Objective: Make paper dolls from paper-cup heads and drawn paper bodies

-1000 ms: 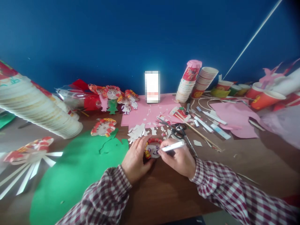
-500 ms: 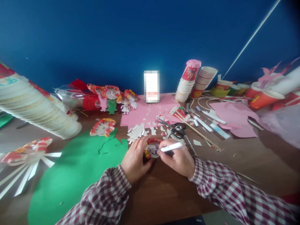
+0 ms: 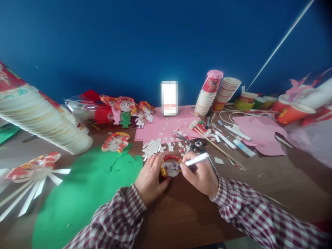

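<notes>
The brown surface (image 3: 166, 221) spans the lower frame, a green sheet (image 3: 85, 193) at lower left. At lower centre the left hand (image 3: 149, 180) curves its half-open fingers around the left side of a small paper face (image 3: 171, 174), thumb beneath. The right hand (image 3: 201, 176) has shifted slightly right, its fingers closed in a pinch on a white pen (image 3: 198, 159); tip contact cannot be told. The curved mouth line (image 3: 172, 171) now shows more clearly, so one stroke seems finished.
</notes>
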Tool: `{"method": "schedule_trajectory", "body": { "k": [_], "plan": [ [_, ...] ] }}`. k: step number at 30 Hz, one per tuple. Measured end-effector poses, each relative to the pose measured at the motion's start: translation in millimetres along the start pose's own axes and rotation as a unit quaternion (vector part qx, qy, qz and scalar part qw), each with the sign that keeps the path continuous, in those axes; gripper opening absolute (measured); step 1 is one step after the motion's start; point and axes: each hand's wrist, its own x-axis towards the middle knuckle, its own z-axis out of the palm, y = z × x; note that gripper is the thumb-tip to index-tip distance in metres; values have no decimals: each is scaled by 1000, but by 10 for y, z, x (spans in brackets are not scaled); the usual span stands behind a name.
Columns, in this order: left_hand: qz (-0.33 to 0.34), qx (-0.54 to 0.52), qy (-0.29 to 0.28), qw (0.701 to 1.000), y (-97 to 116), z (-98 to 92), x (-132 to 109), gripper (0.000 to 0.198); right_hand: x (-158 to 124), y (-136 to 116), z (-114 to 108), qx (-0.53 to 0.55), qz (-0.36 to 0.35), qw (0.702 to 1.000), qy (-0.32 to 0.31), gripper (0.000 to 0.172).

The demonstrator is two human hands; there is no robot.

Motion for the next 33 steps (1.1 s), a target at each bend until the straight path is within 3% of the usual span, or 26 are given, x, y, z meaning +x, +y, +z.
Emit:
{"method": "schedule_trajectory", "body": {
  "k": [10, 33],
  "plan": [
    [2, -2, -2, 1000, 8, -2, 3, 69, 24, -36, 38, 19, -51, 998, -25, 3],
    [2, 2, -10, 1000, -6, 11, 1, 70, 19, -11, 54, 15, -48, 998, -33, 3]
  ]
}}
